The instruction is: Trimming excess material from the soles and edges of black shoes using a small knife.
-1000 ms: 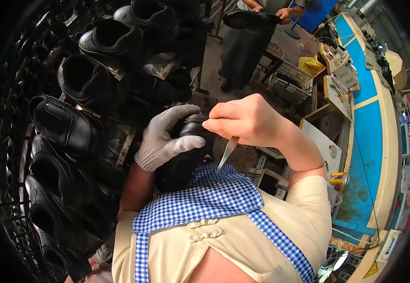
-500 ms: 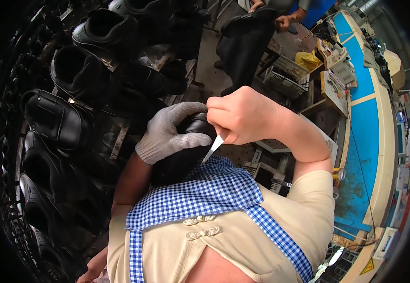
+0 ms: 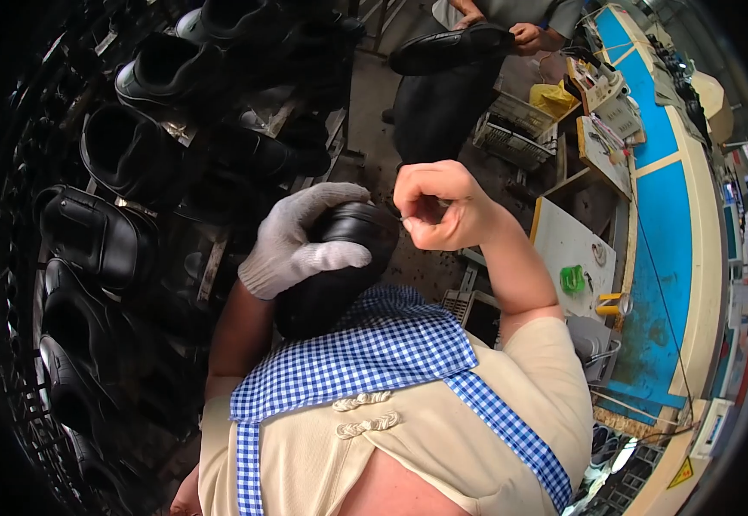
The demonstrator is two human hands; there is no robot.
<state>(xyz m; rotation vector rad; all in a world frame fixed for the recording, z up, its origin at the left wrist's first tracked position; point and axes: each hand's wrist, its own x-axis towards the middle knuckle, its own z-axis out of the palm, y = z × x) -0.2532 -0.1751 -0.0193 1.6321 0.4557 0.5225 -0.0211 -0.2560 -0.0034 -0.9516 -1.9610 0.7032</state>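
Note:
In a pale knitted glove, my left hand (image 3: 283, 245) is wrapped round a shiny black shoe (image 3: 352, 225). The shoe is held up in front of my chest, its lower part against the blue checked apron (image 3: 357, 357). Just right of the shoe, my bare right hand (image 3: 449, 206) is curled with thumb and forefinger pinched together. A small dark bit shows at those fingertips, too small to name. The white pointed tool seen earlier does not show now; the fingers may hide it.
Racks full of black shoes (image 3: 116, 155) stand close on my left. Ahead, another person's hands (image 3: 524, 39) hold a black shoe (image 3: 451, 49). To the right are a crate (image 3: 516, 129), a white tabletop (image 3: 563, 236) with a green object (image 3: 572, 279), and a long blue-topped bench (image 3: 658, 284).
My right hand has moved slightly right, off the shoe, and turned; its white pointed tool has gone from sight. The left hand keeps the shoe. The other person's shoe has been tilted flatter.

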